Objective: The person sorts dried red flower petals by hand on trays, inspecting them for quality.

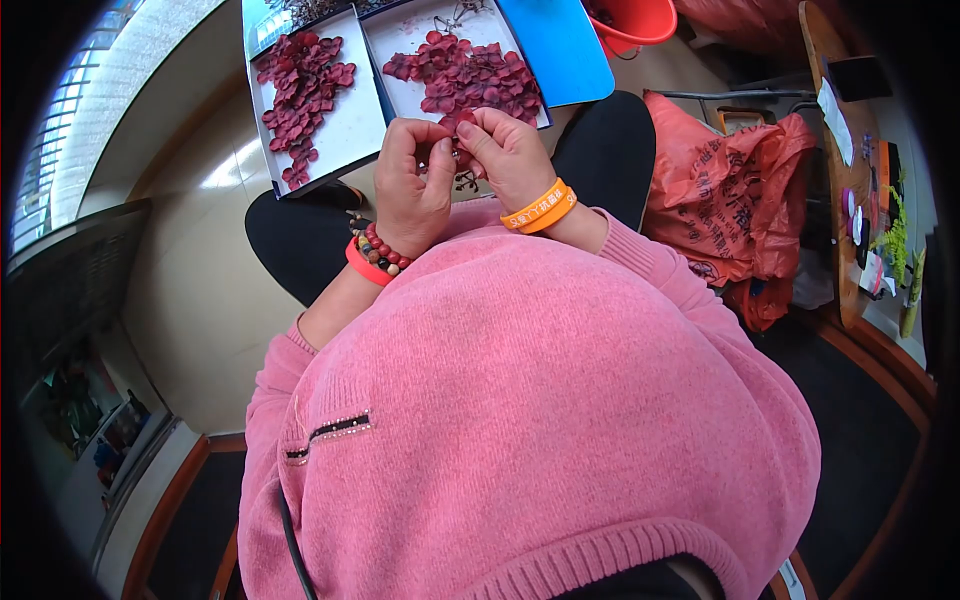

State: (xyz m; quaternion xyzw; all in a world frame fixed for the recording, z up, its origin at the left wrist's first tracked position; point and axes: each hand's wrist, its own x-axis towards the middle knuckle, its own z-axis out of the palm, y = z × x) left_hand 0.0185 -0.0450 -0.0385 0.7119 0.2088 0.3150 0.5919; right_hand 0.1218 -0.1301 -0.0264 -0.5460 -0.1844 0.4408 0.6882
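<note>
My left hand (412,182), with a bead bracelet and a red band at the wrist, has its thumb and fingers pinched together. Facing it, my right hand (514,158), wearing orange wristbands, pinches a dark red fabric petal (457,122). Both hands meet at this petal piece, and a thin dark stem (467,182) pokes out beneath them. The fingers hide exactly what each one grips. Just beyond lies a white-lined box part (398,28) with a heap of dark red petals (480,78). To its left, another box part (345,135) carries a second petal heap (305,88).
The boxes rest by my knees, over a blue surface (560,50). A red bucket (640,18) stands at the back right. Red plastic bags (730,190) lie right of my leg, near a wooden shelf (828,70) with small items. Tiled floor (200,260) shows at left.
</note>
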